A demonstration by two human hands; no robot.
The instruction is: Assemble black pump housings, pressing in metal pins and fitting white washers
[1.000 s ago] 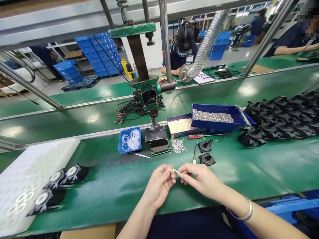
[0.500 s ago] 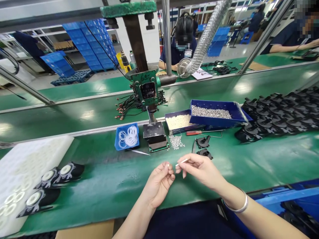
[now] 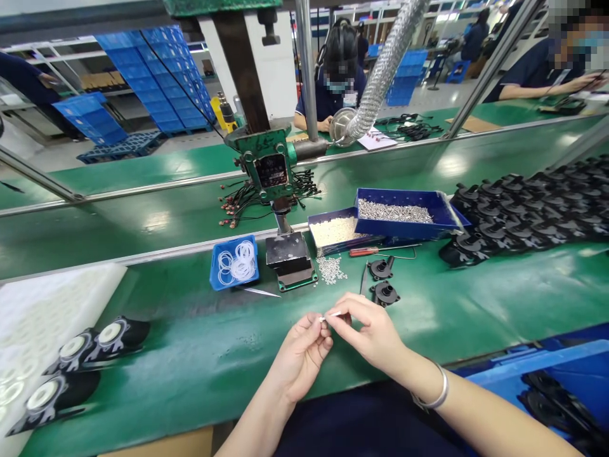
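My left hand (image 3: 304,352) pinches a small white piece (image 3: 321,319) between thumb and forefinger; the piece is too small to name. A thin white rod (image 3: 335,313) is held in the closed fingers of my right hand (image 3: 366,327). The fingertips of both hands meet or nearly meet, and the rod's end is close to the white piece; I cannot tell whether they touch. Beyond my right hand lie two black plastic covers (image 3: 384,293) with short spouts. A heap of tiny white rings (image 3: 330,270) is spread in front of the press base (image 3: 288,254).
Behind are blue bins of metal pins (image 3: 394,211) and cream pieces (image 3: 335,233), plus a red-handled tool (image 3: 364,251). A blue tray (image 3: 214,270) holds white rings. Black housings stand left (image 3: 121,336) and in rows right (image 3: 518,222). A co-worker (image 3: 340,76) sits opposite.
My right hand has moved left, bringing the white rod up to the small piece in my left hand. My left hand stays nearly in place. The camera view has shifted slightly.
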